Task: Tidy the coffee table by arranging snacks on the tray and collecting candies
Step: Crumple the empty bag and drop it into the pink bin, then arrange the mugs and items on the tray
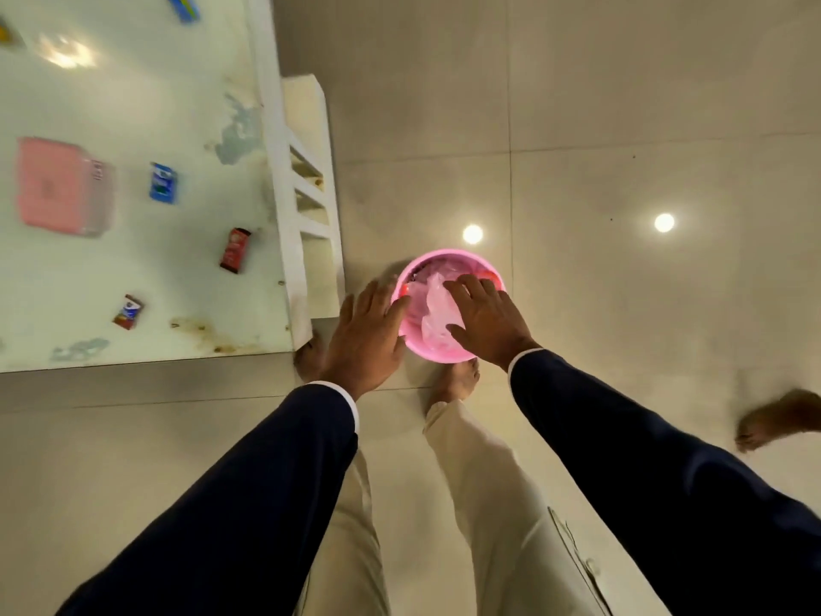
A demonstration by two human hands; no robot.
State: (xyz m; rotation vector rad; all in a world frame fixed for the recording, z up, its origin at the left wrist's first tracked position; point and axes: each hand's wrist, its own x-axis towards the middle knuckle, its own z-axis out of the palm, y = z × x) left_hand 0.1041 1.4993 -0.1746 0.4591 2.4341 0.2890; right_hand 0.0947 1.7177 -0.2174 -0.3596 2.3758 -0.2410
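Item: pink bucket [448,349] with loose plastic liner [437,311], on the floor beside the coffee table [133,104]; left hand [366,333] flat against its rim, right hand [486,320] spread over the liner, neither visibly gripping; risk: liner slipping in, bucket tipping; snack packets [235,252] remain scattered near the pink tray [53,186].

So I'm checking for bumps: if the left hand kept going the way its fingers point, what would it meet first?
Probably the pink bin. The left hand has its fingers aimed up and right, with the tips already at the bin's near rim. Depth is unclear, so whether they touch it can't be told.
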